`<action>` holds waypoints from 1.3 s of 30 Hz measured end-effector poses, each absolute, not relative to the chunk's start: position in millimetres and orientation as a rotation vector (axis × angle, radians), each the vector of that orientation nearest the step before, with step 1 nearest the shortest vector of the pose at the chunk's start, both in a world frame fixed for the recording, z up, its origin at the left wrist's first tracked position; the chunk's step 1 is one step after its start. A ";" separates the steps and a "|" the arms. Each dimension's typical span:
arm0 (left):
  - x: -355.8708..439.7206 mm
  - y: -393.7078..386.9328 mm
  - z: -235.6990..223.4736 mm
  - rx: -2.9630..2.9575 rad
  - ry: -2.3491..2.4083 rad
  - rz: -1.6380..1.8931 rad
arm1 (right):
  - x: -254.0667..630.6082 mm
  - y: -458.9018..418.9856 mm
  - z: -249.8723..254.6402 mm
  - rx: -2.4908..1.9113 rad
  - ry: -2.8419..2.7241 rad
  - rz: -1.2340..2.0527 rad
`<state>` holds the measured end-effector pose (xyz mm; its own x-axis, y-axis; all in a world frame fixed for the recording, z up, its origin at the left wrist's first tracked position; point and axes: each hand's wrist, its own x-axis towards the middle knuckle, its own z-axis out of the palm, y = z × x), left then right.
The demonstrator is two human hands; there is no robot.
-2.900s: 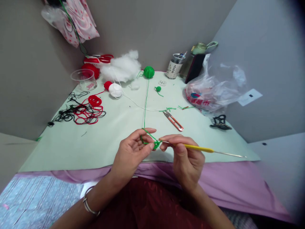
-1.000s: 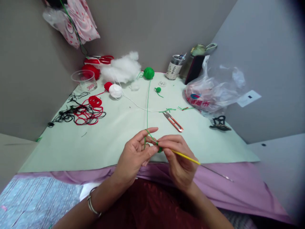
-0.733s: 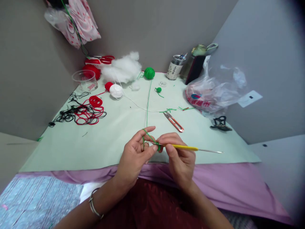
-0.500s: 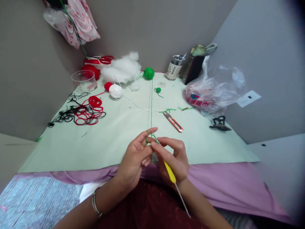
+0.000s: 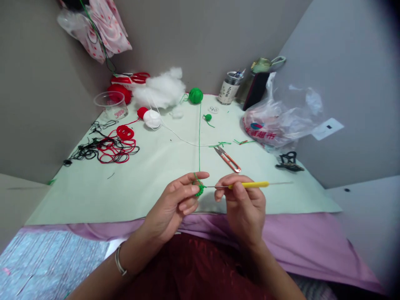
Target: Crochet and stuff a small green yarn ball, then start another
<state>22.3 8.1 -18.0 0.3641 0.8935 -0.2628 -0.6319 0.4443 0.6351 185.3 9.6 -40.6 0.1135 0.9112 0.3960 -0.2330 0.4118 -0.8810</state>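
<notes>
My left hand point(image 5: 173, 200) pinches a small green crochet piece point(image 5: 200, 190) between thumb and fingers, with green yarn looped over the raised index finger. From there the strand runs straight back across the table to a green yarn ball point(image 5: 196, 96). My right hand point(image 5: 243, 204) grips a crochet hook point(image 5: 250, 184) by its yellow handle, held nearly level. Its thin metal shaft points left and the tip meets the edge of the green piece. The hook's other metal end sticks out to the right of my hand.
Orange thread snips point(image 5: 228, 159) lie beyond my hands, near green yarn scraps. At left are tangled red and black yarn point(image 5: 117, 148) and a clear plastic cup point(image 5: 111, 105). White stuffing point(image 5: 161, 88) sits at the back; a plastic bag point(image 5: 278, 118) and black hair clip point(image 5: 289, 161) are at right.
The hook has swung from pointing steeply up to nearly level, and my right hand has drawn off to the right. The green piece, hidden by fingers before, now shows.
</notes>
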 end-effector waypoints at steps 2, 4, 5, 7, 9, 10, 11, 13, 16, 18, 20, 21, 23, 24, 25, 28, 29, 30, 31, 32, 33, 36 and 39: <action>24.8 7.1 -19.3 0.522 0.681 1.048 | 183.3 10.1 -40.0 -0.725 -1.162 1.010; 27.9 5.6 -21.3 0.597 0.728 1.077 | 180.8 9.2 -40.7 -0.728 -1.236 0.956; 29.2 4.9 -22.3 0.638 0.747 1.099 | 179.9 8.4 -41.3 -0.741 -1.277 0.906; 30.3 3.8 -24.0 0.705 0.769 1.137 | 179.1 7.2 -42.8 -0.768 -1.329 0.822; 29.5 3.2 -24.7 0.732 0.788 1.151 | 179.9 7.1 -44.4 -0.788 -1.329 0.809; 28.8 3.1 -24.7 0.733 0.789 1.146 | 180.7 7.5 -45.1 -0.794 -1.316 0.819; 28.0 3.0 -24.6 0.731 0.787 1.136 | 181.5 8.1 -45.7 -0.799 -1.303 0.833; 26.8 3.1 -24.1 0.723 0.772 1.128 | 183.0 9.4 -46.8 -0.795 -1.278 0.857; 26.1 3.6 -23.5 0.722 0.762 1.153 | 183.7 10.5 -47.6 -0.756 -1.255 0.889; 25.7 4.0 -23.2 0.739 0.776 1.175 | 183.2 10.4 -47.2 -0.729 -1.237 0.931; 24.9 4.3 -23.1 0.762 0.785 1.185 | 182.5 10.0 -45.8 -0.707 -1.206 0.987; 24.5 4.4 -23.1 0.772 0.788 1.191 | 182.3 9.8 -44.8 -0.696 -1.188 1.015; 23.6 4.7 -23.6 0.787 0.786 1.194 | 182.5 9.4 -42.8 -0.669 -1.157 1.059; 23.2 4.7 -24.0 0.792 0.786 1.196 | 183.0 9.2 -41.8 -0.657 -1.147 1.073; 22.8 4.8 -24.5 0.798 0.787 1.196 | 183.8 8.9 -41.1 -0.647 -1.146 1.078; 21.7 4.4 -26.0 0.827 0.803 1.201 | 186.8 7.6 -40.2 -0.639 -1.200 1.030; 21.4 4.1 -26.4 0.842 0.814 1.205 | 187.8 6.9 -40.2 -0.649 -1.231 0.989; 21.1 3.8 -26.6 0.858 0.826 1.207 | 188.7 6.2 -40.1 -0.663 -1.267 0.940; 20.9 3.6 -26.5 0.875 0.838 1.212 | 189.4 5.4 -40.0 -0.677 -1.303 0.885; 20.9 3.4 -26.2 0.889 0.850 1.219 | 190.0 4.5 -39.7 -0.688 -1.342 0.828; 21.0 3.3 -25.7 0.898 0.862 1.224 | 190.3 3.7 -39.5 -0.694 -1.382 0.775; 22.0 3.6 -23.6 0.889 0.894 1.242 | 191.0 1.7 -38.8 -0.690 -1.474 0.664; 22.4 4.0 -22.3 0.874 0.911 1.250 | 191.6 0.8 -39.2 -0.682 -1.492 0.626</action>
<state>22.4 4.0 -22.3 0.0874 0.9925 -0.0852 -0.3854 0.1125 0.9159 191.6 0.8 -39.2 -0.0051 0.7416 0.6708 0.0403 0.6704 -0.7409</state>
